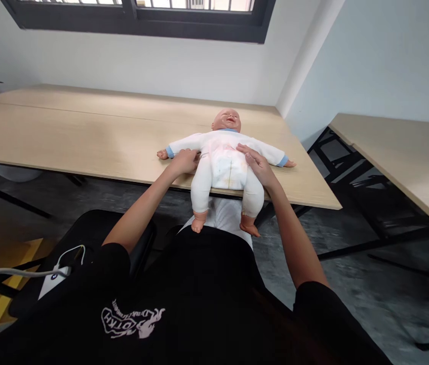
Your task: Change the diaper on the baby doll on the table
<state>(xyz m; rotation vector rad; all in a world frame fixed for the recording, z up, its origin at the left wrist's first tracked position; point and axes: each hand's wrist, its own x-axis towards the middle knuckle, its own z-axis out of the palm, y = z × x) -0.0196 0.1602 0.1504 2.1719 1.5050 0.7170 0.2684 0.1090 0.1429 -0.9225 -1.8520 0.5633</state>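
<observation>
A baby doll [225,147] in a white outfit with blue cuffs and collar lies on its back at the table's front edge, arms spread and lower legs hanging over. Around its hips is a white diaper [229,172]. My left hand [187,162] is closed at the doll's waist on the left, its fingertips partly hidden against the doll's side. On the opposite hip rests my right hand [259,166], open, its fingers stretched over the doll's belly near the diaper's upper edge.
The doll lies on a long light-wood table [104,137] against the wall. To the right stands a second table [400,157]. A black chair [96,228] is at my left, with a white device [52,281] and cable. A window [138,20] is above.
</observation>
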